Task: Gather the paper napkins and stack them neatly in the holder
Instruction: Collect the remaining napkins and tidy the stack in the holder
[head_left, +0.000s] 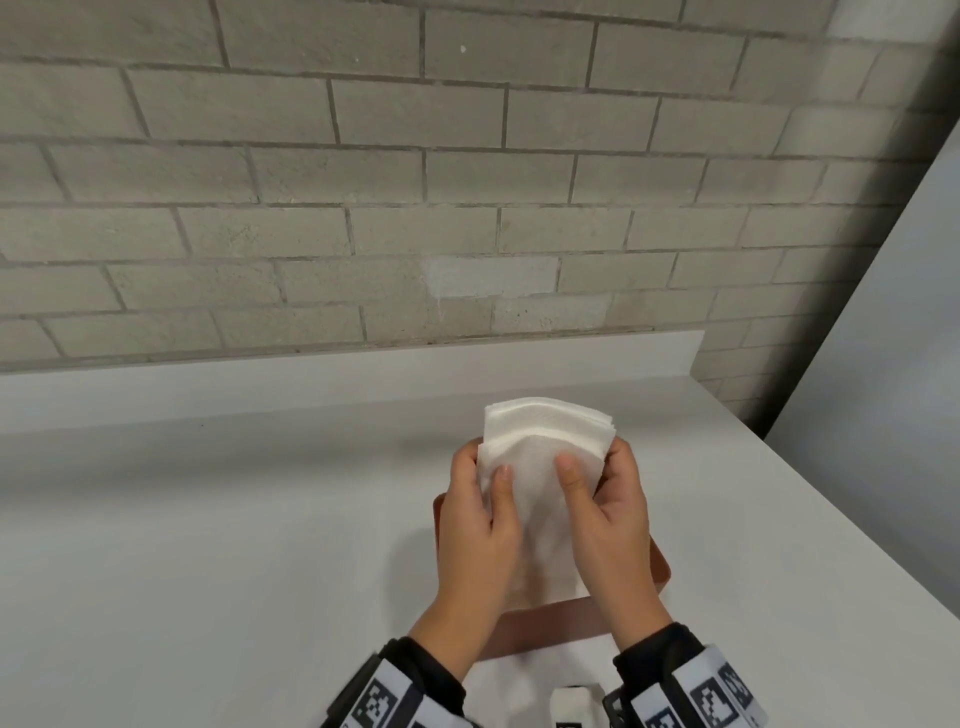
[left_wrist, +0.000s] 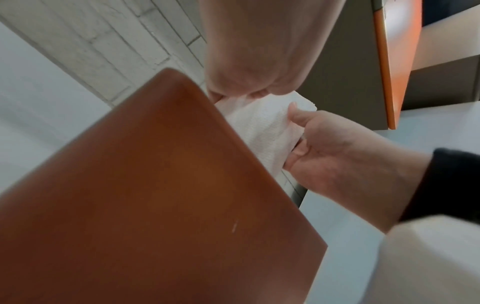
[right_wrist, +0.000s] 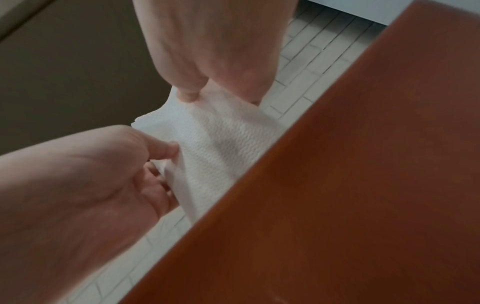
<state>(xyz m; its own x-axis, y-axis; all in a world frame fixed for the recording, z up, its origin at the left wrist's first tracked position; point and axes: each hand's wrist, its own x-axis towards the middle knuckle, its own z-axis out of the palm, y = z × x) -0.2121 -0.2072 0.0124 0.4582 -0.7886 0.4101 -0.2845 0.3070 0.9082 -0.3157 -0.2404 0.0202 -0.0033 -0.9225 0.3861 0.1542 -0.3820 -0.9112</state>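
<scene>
A thick stack of white paper napkins (head_left: 540, 436) stands upright in a brown holder (head_left: 540, 623) on the white counter. My left hand (head_left: 480, 519) grips the stack's left side, thumb on the front sheet. My right hand (head_left: 605, 514) grips the right side the same way. The top of the stack fans out above my fingers. In the left wrist view the holder's brown wall (left_wrist: 155, 195) fills the frame, with the napkins (left_wrist: 265, 131) and my right hand (left_wrist: 337, 160) behind it. The right wrist view shows the napkins (right_wrist: 215, 144) between both hands beside the holder wall (right_wrist: 350, 185).
The white counter (head_left: 208, 519) runs to a grey brick wall (head_left: 363, 182) with a low white backsplash. Its right edge slants down past the holder. A small white object (head_left: 571, 701) lies at the near edge between my wrists.
</scene>
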